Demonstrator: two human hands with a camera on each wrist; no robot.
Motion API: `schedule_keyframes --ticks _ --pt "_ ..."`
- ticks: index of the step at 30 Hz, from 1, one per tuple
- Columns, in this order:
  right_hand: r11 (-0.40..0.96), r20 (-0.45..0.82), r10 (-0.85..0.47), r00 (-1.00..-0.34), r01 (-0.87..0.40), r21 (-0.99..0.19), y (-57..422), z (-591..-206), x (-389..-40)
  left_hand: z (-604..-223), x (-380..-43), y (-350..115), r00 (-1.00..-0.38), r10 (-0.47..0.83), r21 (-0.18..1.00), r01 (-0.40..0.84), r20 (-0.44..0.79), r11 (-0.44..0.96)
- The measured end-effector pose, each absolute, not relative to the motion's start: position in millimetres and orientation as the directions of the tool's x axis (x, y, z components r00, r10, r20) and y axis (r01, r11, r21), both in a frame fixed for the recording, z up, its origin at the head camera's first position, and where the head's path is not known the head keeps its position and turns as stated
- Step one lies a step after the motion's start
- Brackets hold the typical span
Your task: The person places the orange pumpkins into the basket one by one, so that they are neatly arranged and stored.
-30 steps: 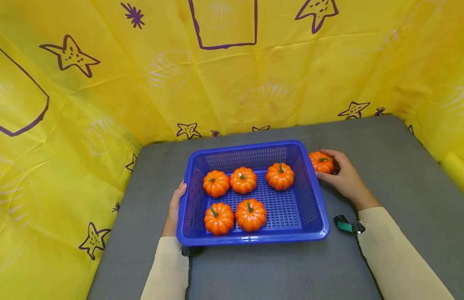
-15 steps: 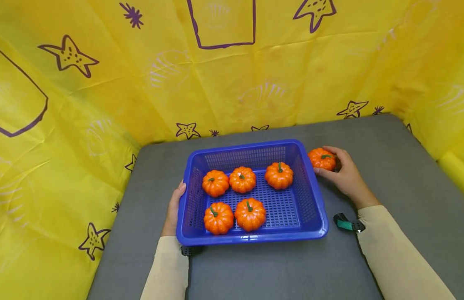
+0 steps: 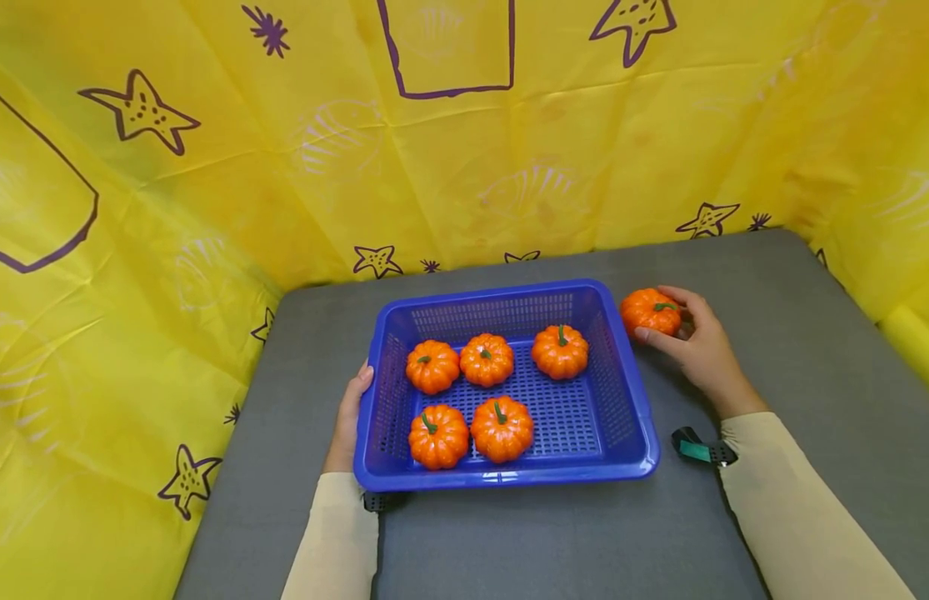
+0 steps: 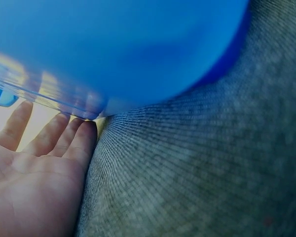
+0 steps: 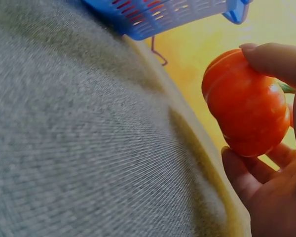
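A small orange pumpkin [image 3: 648, 313] with a green stem is pinched in my right hand [image 3: 707, 354], just off the right wall of the blue basket [image 3: 501, 477]. In the right wrist view, thumb and fingers span the pumpkin [image 5: 246, 106], which is raised above the grey surface. My left hand [image 3: 347, 421] rests along the basket's left side. Its fingers look extended against the basket wall in the left wrist view. Inside the basket lie several more pumpkins: two at back left [image 3: 432, 367], two at front left [image 3: 438, 437] and one at back right [image 3: 560, 352].
Grey cloth [image 3: 801, 333] covers the table. A yellow sheet [image 3: 464, 183] with dark starfish drawings hangs behind and at both sides. A black and green wrist strap [image 3: 700, 450] sits at the right cuff.
My right hand has lifted the pumpkin slightly and shifted it a little away, with its stem tipping toward the right. The basket, the pumpkins inside and my left hand stay put.
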State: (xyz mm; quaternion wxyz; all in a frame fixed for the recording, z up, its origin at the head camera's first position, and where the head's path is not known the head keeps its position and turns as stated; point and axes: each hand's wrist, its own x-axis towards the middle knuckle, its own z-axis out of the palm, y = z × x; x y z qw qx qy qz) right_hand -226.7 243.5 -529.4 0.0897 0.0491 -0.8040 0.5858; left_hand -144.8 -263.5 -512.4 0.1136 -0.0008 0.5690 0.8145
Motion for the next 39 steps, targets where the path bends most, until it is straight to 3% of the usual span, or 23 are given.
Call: schedule_keyframes --ticks 9,24,39 --pt "0.253 0.206 0.062 -0.977 -0.185 -0.950 245.3 -521.3 -226.9 -510.6 -144.2 -261.6 -0.974 0.199 0.924 -0.175 -0.111 -0.341" --pt "0.041 0.280 0.058 -0.958 -0.278 -0.960 234.2 -491.1 -218.8 -515.3 -146.7 -264.8 -0.976 0.202 0.927 -0.153 -0.087 -0.342" --pt "-0.070 0.361 -0.118 -0.925 -0.355 -0.932 217.8 -464.4 -202.4 -514.1 -146.0 -262.9 -0.976 0.200 0.925 -0.153 -0.087 -0.347"
